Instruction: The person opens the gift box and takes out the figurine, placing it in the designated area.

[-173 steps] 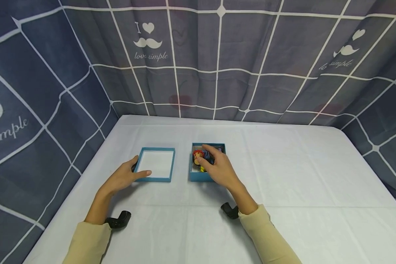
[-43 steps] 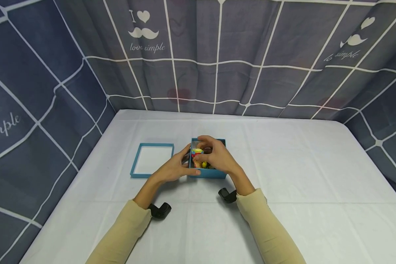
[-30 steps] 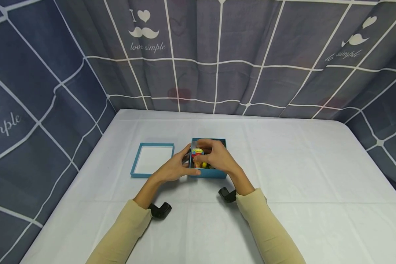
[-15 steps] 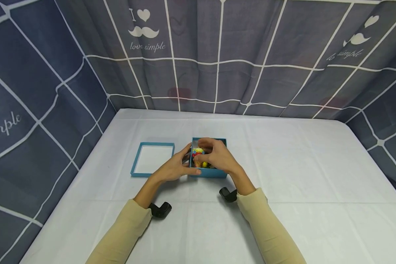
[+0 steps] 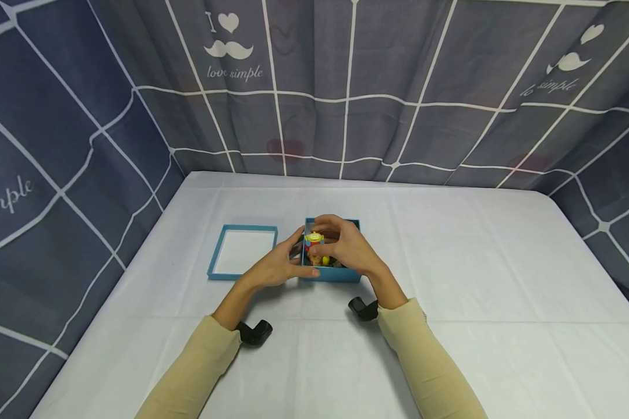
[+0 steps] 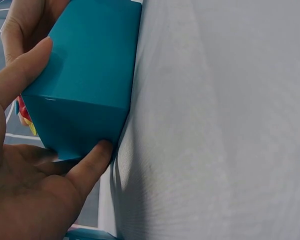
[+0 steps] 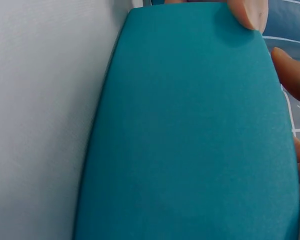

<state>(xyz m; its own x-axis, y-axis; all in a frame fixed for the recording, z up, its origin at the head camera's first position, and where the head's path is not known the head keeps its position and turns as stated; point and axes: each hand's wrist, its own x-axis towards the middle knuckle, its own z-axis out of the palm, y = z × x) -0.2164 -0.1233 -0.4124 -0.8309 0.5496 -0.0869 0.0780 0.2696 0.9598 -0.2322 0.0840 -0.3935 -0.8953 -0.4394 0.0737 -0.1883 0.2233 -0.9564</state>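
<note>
A small toy figure [image 5: 314,240] with a yellow head and red and blue parts is pinched in my right hand [image 5: 348,247], over the left part of an open blue box [image 5: 331,276]. Other small toys, including a yellow piece [image 5: 326,261], lie inside, largely hidden by that hand. My left hand [image 5: 275,267] holds the box at its left front corner, thumb on the front wall and fingers on the left side. The left wrist view shows those fingers touching the box [image 6: 90,55] wall. In the right wrist view the box's front wall [image 7: 190,125] hides most of the hand.
The blue-rimmed lid [image 5: 243,250] lies on the white-covered table [image 5: 477,262] left of the box, its white inside facing up. A dark checked curtain [image 5: 388,81] hangs behind and at both sides. Black wrist cameras [image 5: 255,333] sit near the sleeves.
Compared with the oldest frame, my left hand has moved from the lid to the box, and the lid lies slightly farther left. Over the last second the pinched toy figure has tilted slightly.
</note>
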